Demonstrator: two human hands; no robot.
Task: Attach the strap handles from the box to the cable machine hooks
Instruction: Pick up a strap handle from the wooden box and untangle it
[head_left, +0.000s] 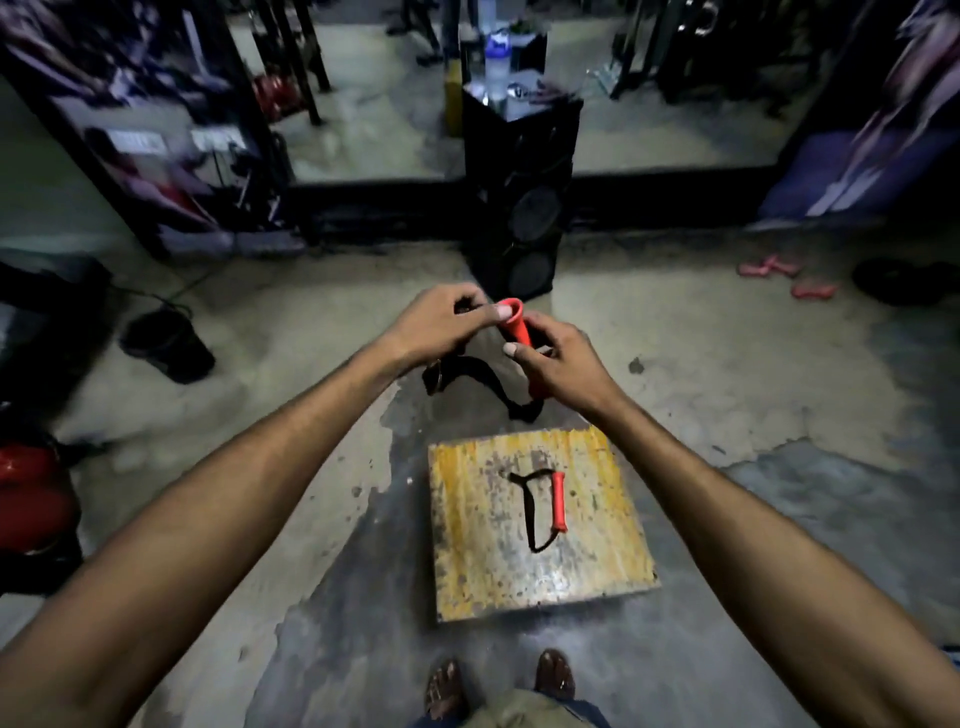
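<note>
Both hands, left (441, 325) & right (563, 358), grip smooth red tube-grip handle w/ black webbing strap (517, 332); 2nd one (558, 501) lies mid-top of scuffed yellow box (467, 545).

Both arms outstretched, hands (441, 325) closed.

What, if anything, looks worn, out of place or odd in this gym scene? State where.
The yellow box top is badly worn, its paint scraped to bare grey around the second strap handle. Pink dumbbells lie loose on the floor at the right. The floor shows dark patches. The held handle looks intact.
</note>
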